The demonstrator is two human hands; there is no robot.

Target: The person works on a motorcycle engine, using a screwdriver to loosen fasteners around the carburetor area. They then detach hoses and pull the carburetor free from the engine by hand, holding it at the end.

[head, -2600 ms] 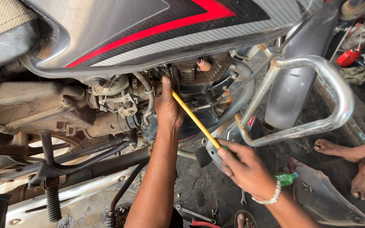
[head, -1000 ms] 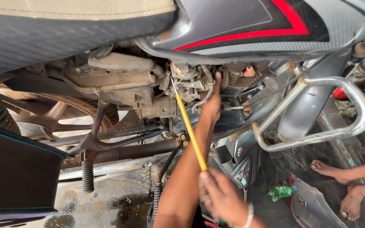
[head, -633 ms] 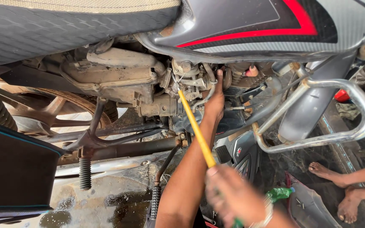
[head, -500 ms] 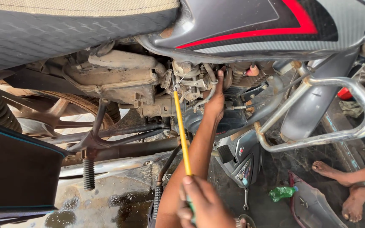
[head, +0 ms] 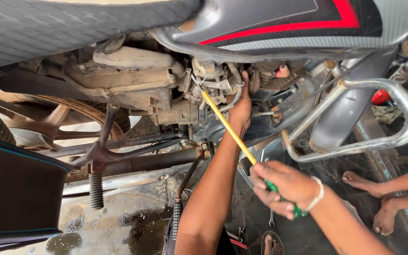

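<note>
A long screwdriver (head: 230, 131) with a yellow shaft and green handle runs from my right hand (head: 282, 188) up to the dirty carburettor (head: 208, 85) under a motorcycle's grey and red side panel (head: 308, 23). My right hand grips the green handle low at centre right; a white bracelet is on that wrist. My left hand (head: 242, 106) reaches up beside the screwdriver tip, fingers pressed against the engine parts and a hose next to the carburettor.
A chrome crash guard (head: 393, 123) curves at the right. Another person's bare feet (head: 369, 198) rest on the oily floor at lower right. A black seat (head: 72, 28) fills the top left. A rear spring (head: 95, 189), a wheel (head: 62, 118) and a spanner (head: 271, 218) lie below.
The view shifted left from the engine front to the carburettor area. My right hand swung the screwdriver handle left and then back right while the tip stayed at the carburettor; my left hand stayed put.
</note>
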